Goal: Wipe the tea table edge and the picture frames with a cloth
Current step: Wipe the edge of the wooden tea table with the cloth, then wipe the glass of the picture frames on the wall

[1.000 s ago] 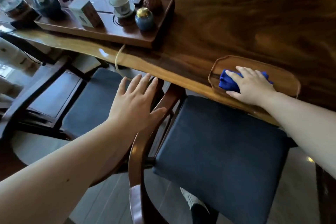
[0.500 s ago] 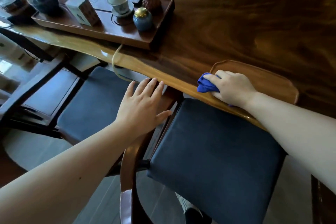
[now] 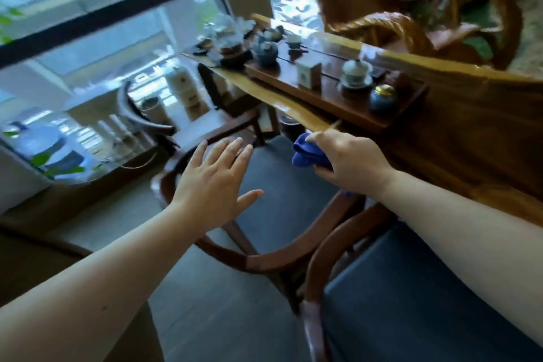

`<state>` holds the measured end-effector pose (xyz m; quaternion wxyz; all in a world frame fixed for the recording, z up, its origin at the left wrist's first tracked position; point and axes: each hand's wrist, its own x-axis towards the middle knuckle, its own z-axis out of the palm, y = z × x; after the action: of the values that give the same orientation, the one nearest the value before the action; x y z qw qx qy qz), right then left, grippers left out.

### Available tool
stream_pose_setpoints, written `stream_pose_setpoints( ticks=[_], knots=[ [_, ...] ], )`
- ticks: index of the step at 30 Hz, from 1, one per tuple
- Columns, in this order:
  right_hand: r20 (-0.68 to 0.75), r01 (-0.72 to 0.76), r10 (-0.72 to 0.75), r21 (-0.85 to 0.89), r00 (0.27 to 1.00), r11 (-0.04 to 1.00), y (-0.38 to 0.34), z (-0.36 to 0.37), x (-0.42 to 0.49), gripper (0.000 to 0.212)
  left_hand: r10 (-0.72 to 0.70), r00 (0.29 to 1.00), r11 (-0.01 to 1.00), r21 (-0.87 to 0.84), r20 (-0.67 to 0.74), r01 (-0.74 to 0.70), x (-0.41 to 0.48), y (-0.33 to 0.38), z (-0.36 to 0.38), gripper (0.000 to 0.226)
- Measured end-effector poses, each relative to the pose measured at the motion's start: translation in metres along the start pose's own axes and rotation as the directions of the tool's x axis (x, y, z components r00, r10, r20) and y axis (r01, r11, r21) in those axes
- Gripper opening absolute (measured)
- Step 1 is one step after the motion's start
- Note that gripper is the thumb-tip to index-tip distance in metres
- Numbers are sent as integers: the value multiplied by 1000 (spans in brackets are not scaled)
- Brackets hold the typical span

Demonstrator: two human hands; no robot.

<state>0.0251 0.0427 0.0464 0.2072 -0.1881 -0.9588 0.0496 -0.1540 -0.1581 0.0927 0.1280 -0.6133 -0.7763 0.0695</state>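
Observation:
The long glossy wooden tea table (image 3: 476, 126) runs from upper left to lower right, its pale near edge (image 3: 282, 103) catching the light. My right hand (image 3: 349, 159) is closed on a bunched blue cloth (image 3: 307, 151), pressed at the table's near edge just below the tea tray. My left hand (image 3: 211, 182) hovers open with fingers spread above a dark chair seat, touching nothing. No picture frames are in view.
A wooden tea tray (image 3: 338, 100) holds a lidded cup (image 3: 356, 70), a blue jar (image 3: 383, 99), a small box (image 3: 308, 75) and a teapot (image 3: 265, 49). Two dark-cushioned wooden chairs (image 3: 273, 203) stand under the edge. A carved root piece (image 3: 411, 9) stands behind; water bottles (image 3: 41, 141) sit by the window.
My right hand has slid the cloth leftward along the table edge, off the small oval tray. The view has swung left and up toward the window. My left hand stays open.

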Motion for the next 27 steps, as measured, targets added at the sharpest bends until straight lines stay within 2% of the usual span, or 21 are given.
stream_pose_setpoints(
  ticks=[3, 6, 13, 16, 21, 27],
  knots=[
    [-33, 120, -120, 3, 992, 993, -77, -10, 48, 49, -129, 991, 990, 46, -41, 131, -56, -66, -29, 81],
    [-71, 215, -215, 3, 974, 977, -134, -20, 80, 47, -194, 977, 976, 81, -85, 201, -93, -108, -55, 79],
    [-216, 397, -370, 97, 904, 913, -287, -42, 156, 44, -420, 884, 885, 123, -205, 449, -206, -209, -124, 79],
    [-258, 480, -437, 137, 862, 866, -353, -44, 178, 45, -513, 822, 827, 113, -247, 550, -251, -237, -149, 80],
    [-329, 584, -500, 248, 801, 773, -447, -46, 218, 49, -593, 730, 715, 195, -339, 671, -300, -277, -183, 79],
    [-444, 691, -534, 380, 719, 615, -538, -34, 277, 45, -675, 645, 579, 286, -358, 764, -325, -330, -203, 81]
  ],
)
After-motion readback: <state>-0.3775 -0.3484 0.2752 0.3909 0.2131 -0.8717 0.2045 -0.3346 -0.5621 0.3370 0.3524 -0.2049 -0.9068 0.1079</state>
